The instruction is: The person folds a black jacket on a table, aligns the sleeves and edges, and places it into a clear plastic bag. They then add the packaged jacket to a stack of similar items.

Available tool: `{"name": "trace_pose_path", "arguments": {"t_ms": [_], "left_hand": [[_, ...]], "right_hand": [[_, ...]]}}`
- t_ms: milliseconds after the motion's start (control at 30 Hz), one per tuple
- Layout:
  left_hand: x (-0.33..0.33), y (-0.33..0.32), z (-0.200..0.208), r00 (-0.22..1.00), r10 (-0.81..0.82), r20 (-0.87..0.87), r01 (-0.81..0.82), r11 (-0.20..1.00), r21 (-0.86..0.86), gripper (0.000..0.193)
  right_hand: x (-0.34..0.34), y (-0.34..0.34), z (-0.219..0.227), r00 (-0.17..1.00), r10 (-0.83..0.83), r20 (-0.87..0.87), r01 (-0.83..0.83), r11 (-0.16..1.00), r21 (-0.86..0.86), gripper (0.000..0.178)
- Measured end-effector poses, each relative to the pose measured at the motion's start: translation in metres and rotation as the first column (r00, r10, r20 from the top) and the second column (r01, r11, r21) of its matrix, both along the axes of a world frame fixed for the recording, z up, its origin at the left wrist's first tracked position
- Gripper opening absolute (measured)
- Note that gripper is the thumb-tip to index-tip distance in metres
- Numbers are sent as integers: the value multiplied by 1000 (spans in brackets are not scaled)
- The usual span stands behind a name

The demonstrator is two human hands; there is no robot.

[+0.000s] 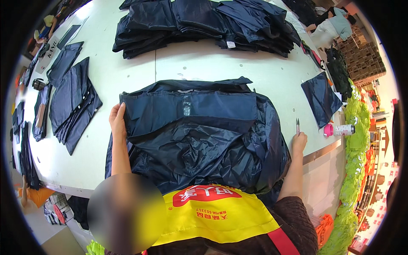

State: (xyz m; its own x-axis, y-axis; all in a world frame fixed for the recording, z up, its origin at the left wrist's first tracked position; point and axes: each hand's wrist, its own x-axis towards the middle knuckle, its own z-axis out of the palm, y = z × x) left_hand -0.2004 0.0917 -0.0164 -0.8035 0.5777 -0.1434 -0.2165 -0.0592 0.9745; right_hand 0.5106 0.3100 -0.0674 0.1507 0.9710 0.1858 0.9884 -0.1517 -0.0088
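A dark navy, shiny garment [191,140] lies spread on the pale table in front of me, its flat upper panel [221,106] reaching across and loose folds bunched below. My left hand [118,121] grips the panel's left edge near its upper corner, the thumb resting on the cloth. To the right of the garment, my right hand [299,142] is closed around a slim tool [298,123] with a dark pointed tip facing away from me. That tool is too small to name for certain. The garment's lower part hangs toward my yellow apron [212,212].
Thick stacks of folded navy cloth [170,21] lie along the far side. More navy pieces [74,104] are fanned out at left. At right are a folded navy piece [321,97] and a bottle with a pink end [340,130]. Another person [333,27] stands at the far right.
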Motion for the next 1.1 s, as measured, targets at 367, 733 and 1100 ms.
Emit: {"name": "trace_pose_path", "arguments": {"t_ms": [367,733,1100], "left_hand": [[0,8,49,945,-323,-53,321,946,-34,33],[51,16,67,898,-327,-295,278,940,-198,19],[70,17,44,910,-386,-154,397,916,49,17]], "right_hand": [[-171,-35,148,-701,-183,-690,-397,903,164,28],[-466,-70,141,-163,76,-984,-855,487,179,19],[-513,-77,154,37,1,-999,-910,413,-33,28]]}}
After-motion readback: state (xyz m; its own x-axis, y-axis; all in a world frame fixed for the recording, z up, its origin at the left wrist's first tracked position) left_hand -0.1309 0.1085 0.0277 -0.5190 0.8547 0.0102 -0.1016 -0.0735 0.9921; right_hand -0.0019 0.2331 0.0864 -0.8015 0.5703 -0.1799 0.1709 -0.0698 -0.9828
